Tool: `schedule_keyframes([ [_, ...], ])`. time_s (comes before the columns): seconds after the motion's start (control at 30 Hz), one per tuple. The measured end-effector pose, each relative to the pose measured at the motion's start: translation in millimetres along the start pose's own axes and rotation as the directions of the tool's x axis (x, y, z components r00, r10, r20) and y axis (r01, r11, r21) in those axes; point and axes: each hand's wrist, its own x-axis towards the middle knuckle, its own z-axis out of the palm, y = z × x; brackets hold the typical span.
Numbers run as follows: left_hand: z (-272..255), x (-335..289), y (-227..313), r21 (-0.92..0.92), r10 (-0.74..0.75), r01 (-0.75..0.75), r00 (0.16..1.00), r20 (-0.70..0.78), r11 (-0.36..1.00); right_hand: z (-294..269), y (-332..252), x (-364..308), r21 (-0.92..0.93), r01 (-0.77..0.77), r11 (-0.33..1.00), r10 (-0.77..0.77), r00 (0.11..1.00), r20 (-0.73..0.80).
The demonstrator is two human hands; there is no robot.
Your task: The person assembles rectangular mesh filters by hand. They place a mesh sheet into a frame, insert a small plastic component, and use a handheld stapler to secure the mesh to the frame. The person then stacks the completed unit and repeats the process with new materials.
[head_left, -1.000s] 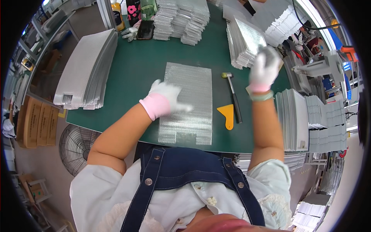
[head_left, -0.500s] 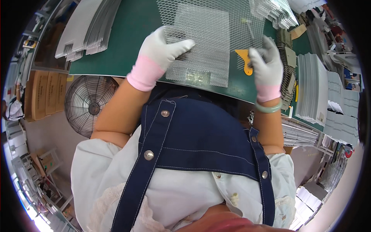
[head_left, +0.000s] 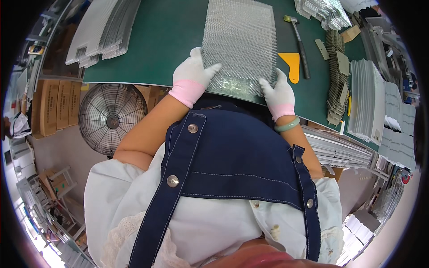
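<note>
A stack of silver metal mesh sheets (head_left: 241, 40) lies on the green table mat (head_left: 165, 35), its near end at the table's front edge. My left hand (head_left: 194, 73), in a white glove with a pink cuff, grips the near left corner of the stack. My right hand (head_left: 278, 91), gloved the same way, holds the near right corner. A green bangle (head_left: 286, 126) sits on my right wrist.
A yellow plastic scraper (head_left: 290, 64) and a hammer (head_left: 298, 42) lie right of the mesh. More mesh stacks sit at the far left (head_left: 100, 31) and far right (head_left: 326, 11), with grey panels (head_left: 366, 102) beside them. A floor fan (head_left: 111, 118) stands below the table.
My right hand came down from the far right stack to the near right corner of the mesh. My left hand slid to the near left corner. The view tilted down toward my body.
</note>
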Motion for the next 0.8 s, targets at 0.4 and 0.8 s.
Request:
schedule_keyframes([
  [0.4, 4, 12, 5, 0.143, -0.116, 0.100, 0.988, 0.106, 0.985, 2, -9, 7, -0.141, -0.041, 0.989, 0.047, 0.998, 0.035],
  [0.8, 4, 11, 8, 0.422, -0.053, 0.055, 0.998, -0.016, 0.905, -12, -29, 11, -0.357, -0.094, 0.929, 0.127, 0.989, 0.070],
])
